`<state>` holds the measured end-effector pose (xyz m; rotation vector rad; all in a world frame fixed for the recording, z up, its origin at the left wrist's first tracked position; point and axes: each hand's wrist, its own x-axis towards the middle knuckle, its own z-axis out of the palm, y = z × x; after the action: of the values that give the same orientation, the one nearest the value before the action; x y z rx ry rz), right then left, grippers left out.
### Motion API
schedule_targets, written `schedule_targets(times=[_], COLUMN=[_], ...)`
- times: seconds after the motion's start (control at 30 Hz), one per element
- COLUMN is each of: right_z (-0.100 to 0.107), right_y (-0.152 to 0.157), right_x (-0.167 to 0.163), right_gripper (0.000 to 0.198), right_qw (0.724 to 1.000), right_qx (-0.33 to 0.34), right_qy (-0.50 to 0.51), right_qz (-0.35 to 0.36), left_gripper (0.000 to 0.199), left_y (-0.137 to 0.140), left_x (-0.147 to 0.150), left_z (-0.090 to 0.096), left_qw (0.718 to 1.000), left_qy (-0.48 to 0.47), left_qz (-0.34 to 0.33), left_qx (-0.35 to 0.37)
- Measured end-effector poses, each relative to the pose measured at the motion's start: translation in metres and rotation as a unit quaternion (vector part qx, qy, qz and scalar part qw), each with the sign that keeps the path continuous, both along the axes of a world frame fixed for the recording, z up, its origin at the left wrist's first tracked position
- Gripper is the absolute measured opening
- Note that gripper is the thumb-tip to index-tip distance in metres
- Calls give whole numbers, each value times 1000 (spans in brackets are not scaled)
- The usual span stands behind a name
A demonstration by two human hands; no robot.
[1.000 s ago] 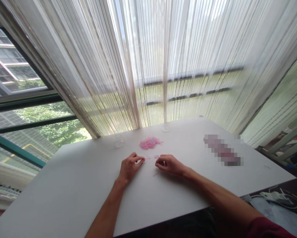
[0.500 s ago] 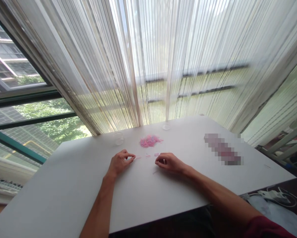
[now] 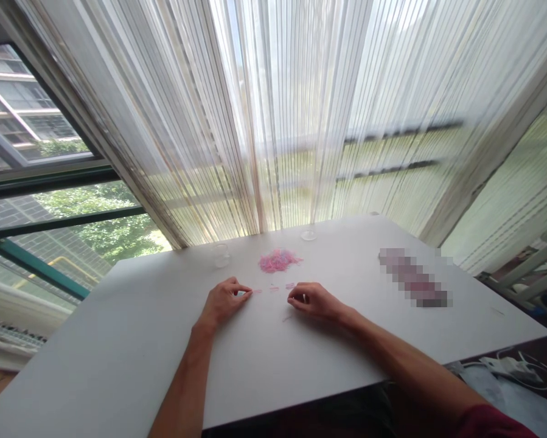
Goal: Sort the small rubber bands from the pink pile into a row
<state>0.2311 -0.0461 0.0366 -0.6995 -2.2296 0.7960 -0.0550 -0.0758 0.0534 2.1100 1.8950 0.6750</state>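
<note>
My left hand point(image 3: 226, 299) rests on the white table point(image 3: 131, 340), thumb and forefinger pinched at the end of a thin pink band point(image 3: 257, 291). My right hand point(image 3: 313, 301) is curled with its fingertips together. Whatever they may hold is hidden. Just beyond its fingers lies a small pinkish-purple band point(image 3: 291, 285), and another pink one point(image 3: 274, 288) lies between the hands. A thin pink strand point(image 3: 286, 318) is on the table left of my right wrist. Behind them sits a loose pile of thin, mostly pink, multicoloured bands point(image 3: 280, 261).
A clear round container point(image 3: 221, 255) stands behind my left hand, and a clear shallow dish point(image 3: 308, 235) is near the back edge. A blurred-out dark pink object point(image 3: 414, 278) lies at the right. String curtains point(image 3: 296, 121) hang behind the table; white cables point(image 3: 515, 368) lie below its right edge.
The view has shifted slightly, so everything sits a little further right. Both hands keep nearly the same pose, with the left still pinching at the pink band.
</note>
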Motion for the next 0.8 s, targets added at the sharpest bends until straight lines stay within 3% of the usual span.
schedule_targets(times=[0.27,0.47,0.53,0.67,0.8], right_z=[0,0,0,0,-1], right_y=[1,1,0,0,1], right_x=[0,0,0,-1,0], right_gripper=[16,17,17,16,15], right_qw=[1000,1000,1000,1000,1000], right_qx=[-1,-3,-6,-6,-10], right_qy=[-3,-13,-16,-13,-8], right_qz=[5,2,0,-6,-9], left_gripper=[34,33,33,31,22], left_y=[-2,-2,0,3,4], left_x=[-37,-41,-31,11,52], left_z=[4,5,3,-6,-14], left_qw=[995,992,993,989,993], left_qy=[-100,-117,-120,-103,-18], left_qz=[13,13,5,-16,-10], left_qx=[-16,-42,-16,106,116])
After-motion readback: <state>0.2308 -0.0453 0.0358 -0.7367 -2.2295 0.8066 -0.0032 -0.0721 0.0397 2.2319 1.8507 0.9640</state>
